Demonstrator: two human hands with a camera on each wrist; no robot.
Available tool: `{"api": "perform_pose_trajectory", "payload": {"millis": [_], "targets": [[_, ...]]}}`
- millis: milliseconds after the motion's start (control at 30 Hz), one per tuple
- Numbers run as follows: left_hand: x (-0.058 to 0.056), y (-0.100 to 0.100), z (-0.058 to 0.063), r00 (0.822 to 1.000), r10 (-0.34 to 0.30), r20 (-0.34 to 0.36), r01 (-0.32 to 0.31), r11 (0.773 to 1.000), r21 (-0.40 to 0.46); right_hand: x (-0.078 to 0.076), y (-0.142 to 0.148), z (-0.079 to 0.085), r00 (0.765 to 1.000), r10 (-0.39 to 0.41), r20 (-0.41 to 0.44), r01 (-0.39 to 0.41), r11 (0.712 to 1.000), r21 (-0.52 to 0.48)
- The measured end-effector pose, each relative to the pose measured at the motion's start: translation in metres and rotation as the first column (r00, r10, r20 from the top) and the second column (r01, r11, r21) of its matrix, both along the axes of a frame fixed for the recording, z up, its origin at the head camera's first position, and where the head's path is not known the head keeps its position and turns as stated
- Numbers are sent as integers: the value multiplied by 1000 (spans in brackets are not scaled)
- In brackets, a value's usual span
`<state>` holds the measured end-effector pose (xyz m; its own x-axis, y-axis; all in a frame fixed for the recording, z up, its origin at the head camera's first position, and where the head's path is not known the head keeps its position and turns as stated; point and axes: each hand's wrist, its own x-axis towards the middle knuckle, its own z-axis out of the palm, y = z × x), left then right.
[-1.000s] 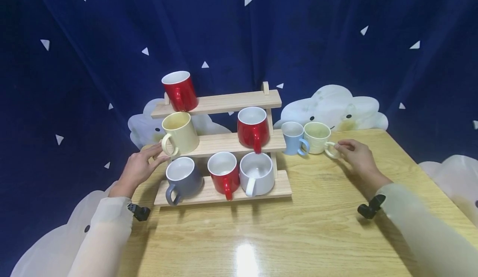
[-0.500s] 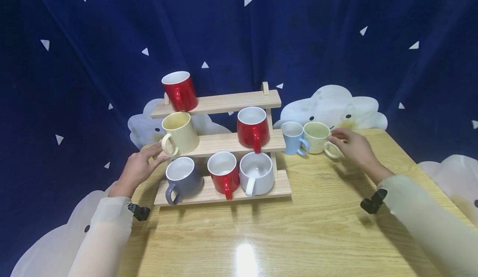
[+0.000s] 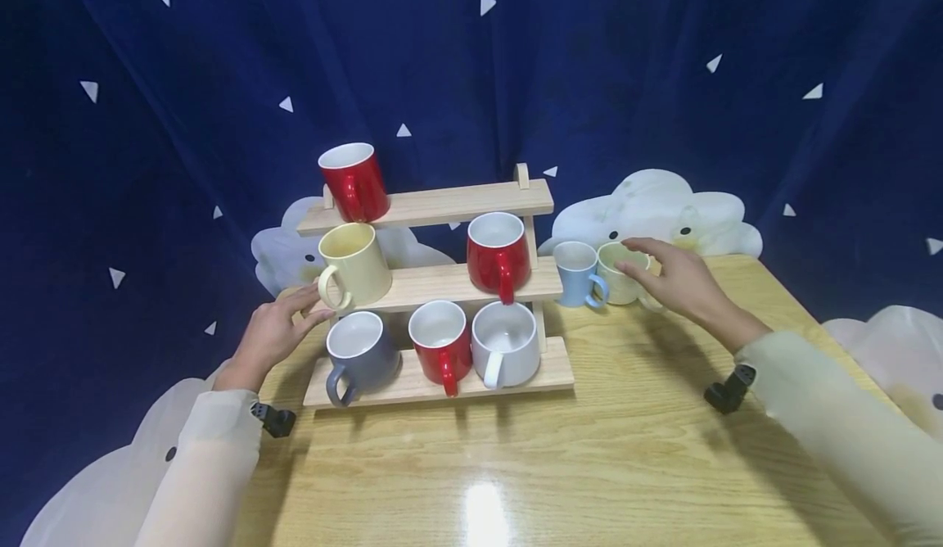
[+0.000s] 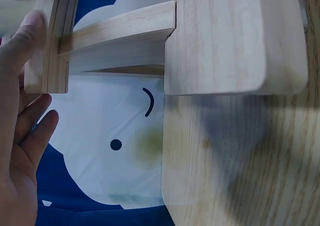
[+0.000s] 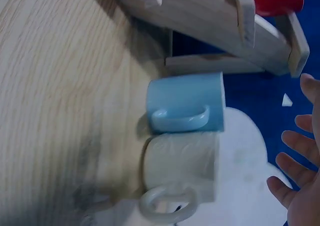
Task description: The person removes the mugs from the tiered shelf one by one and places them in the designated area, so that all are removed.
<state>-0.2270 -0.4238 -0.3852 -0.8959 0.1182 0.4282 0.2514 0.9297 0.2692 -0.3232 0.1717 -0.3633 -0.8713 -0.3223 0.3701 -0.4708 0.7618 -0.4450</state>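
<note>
My left hand (image 3: 269, 334) grips the left end of the middle shelf of a wooden tiered rack (image 3: 435, 282). In the left wrist view the thumb lies on one face of that shelf (image 4: 56, 70), with fingers at the other. A pale yellow mug (image 3: 361, 267) stands just above this hand. On the right, my right hand (image 3: 681, 281) hovers over a pale green mug (image 3: 617, 287), fingers spread and holding nothing. The right wrist view shows a gap between the fingers and the mug. A light blue mug (image 3: 575, 277) stands touching the green one.
The top shelf bears a red mug (image 3: 357, 184). Another red mug (image 3: 498, 254) sits at the middle shelf's right end. Along the bottom are a grey-blue mug (image 3: 363, 352), a red mug (image 3: 442, 342) and a white mug (image 3: 507, 344). A dark blue curtain (image 3: 442, 56) hangs behind the table (image 3: 604, 449).
My right hand has let go of the green mug's handle and moved left and up over that mug. The left hand and the mugs have kept their places.
</note>
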Motion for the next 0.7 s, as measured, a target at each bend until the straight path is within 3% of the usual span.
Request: {"api": "perform_pose_trajectory", "payload": {"millis": [700], "targets": [[-1,1,3,998,30,52,-29,999,-28,18,-83,77,983,152,-99,-142,985,99]]}}
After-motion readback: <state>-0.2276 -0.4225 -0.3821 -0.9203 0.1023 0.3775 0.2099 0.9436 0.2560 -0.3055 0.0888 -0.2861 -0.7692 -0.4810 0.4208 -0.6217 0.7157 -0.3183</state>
